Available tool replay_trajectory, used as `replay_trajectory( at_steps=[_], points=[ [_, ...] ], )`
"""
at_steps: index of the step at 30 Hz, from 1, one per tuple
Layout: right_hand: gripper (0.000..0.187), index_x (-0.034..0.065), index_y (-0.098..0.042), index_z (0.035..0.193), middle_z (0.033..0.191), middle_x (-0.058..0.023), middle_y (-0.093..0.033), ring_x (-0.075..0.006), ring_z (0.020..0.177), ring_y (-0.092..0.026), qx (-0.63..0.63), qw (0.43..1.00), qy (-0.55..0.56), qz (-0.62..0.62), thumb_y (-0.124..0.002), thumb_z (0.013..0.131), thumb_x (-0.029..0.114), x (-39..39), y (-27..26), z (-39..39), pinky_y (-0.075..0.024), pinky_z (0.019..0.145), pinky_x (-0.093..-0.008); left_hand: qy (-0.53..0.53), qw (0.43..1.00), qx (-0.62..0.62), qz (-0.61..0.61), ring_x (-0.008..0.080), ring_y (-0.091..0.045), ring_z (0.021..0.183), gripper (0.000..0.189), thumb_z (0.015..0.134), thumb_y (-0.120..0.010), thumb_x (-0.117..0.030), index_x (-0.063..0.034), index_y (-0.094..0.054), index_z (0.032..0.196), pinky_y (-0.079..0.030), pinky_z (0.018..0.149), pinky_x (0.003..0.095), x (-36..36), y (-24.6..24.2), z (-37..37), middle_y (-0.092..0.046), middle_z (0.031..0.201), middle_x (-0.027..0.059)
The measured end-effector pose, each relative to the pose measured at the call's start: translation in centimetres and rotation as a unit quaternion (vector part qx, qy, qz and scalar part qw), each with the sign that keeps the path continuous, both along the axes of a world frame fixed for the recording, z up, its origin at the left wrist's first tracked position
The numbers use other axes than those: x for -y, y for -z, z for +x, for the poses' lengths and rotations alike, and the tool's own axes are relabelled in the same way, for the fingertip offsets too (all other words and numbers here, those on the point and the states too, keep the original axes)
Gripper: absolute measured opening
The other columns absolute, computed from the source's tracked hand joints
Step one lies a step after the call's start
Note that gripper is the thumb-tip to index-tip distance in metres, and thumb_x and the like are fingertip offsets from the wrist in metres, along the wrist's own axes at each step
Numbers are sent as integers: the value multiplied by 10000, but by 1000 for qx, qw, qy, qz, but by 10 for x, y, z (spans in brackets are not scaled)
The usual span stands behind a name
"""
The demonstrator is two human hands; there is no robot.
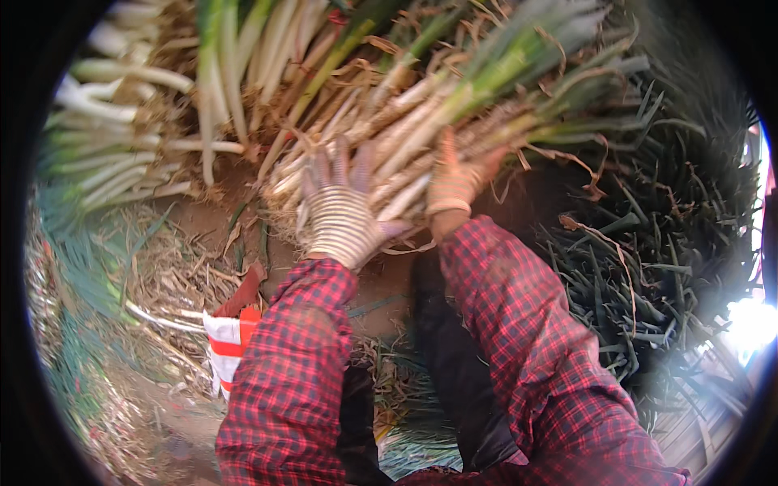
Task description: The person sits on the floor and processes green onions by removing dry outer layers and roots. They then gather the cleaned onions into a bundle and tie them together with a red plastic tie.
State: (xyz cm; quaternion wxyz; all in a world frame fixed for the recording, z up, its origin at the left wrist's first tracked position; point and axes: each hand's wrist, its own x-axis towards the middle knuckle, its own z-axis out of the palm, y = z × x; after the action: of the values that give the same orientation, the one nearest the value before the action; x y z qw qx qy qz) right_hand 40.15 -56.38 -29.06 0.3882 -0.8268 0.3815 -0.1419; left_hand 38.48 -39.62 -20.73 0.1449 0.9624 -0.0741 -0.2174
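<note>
A bundle of long green onions (419,115) lies slantwise before me, its rooted white ends at lower left and its green leaves at upper right. My left hand (343,206), in a striped knit glove, rests on the white stalks near the roots with its fingers spread. Farther up the same bundle, my right hand (456,176) touches its near side, also gloved. One digit points up along the stalks; the others are blurred and partly hidden, so its grip is unclear.
More green onions (225,79) are heaped at the back left, with others (121,170) below them. A dark mass of green leaves (644,243) fills the right side. Dry leaf litter (182,261) and a red-and-white striped item (228,340) lie by my left sleeve.
</note>
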Motion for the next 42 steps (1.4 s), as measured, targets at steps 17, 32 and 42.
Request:
replay_trajectory(
  at_steps=[17, 32, 42],
  points=[
    [1377, 13, 7, 1616, 1646, -301, -77, -448, 1540, -44, -227, 967, -52, 103, -763, 724, 726, 8, -31, 6, -77, 1249, -531, 20, 996, -75, 43, 405, -49, 1553, 1458, 517, -875, -693, 25, -178, 1576, 12, 1249, 587, 11, 29, 10, -85, 1669, 244],
    [822, -2, -253, 1575, 1537, -244, -429, -302, 1392, -458, 32, 931, -98, 349, -693, 972, 344, 48, -76, -35, -348, 1148, -358, 68, 997, 0, -26, 460, -353, 1407, 1329, 461, -953, -516, -83, -330, 1553, -270, 1167, 597, 1, -21, -10, -297, 1570, 271],
    [743, 87, -224, 1583, 1414, -206, -508, -188, 991, -671, 136, 875, -50, 463, -666, 987, 117, 72, -108, -37, -555, 664, -245, -72, 983, -96, -137, 406, -656, 1117, 1007, 643, -835, -195, -50, -386, 1533, -524, 965, 433, -13, -26, 22, -663, 1209, 286]
  ],
)
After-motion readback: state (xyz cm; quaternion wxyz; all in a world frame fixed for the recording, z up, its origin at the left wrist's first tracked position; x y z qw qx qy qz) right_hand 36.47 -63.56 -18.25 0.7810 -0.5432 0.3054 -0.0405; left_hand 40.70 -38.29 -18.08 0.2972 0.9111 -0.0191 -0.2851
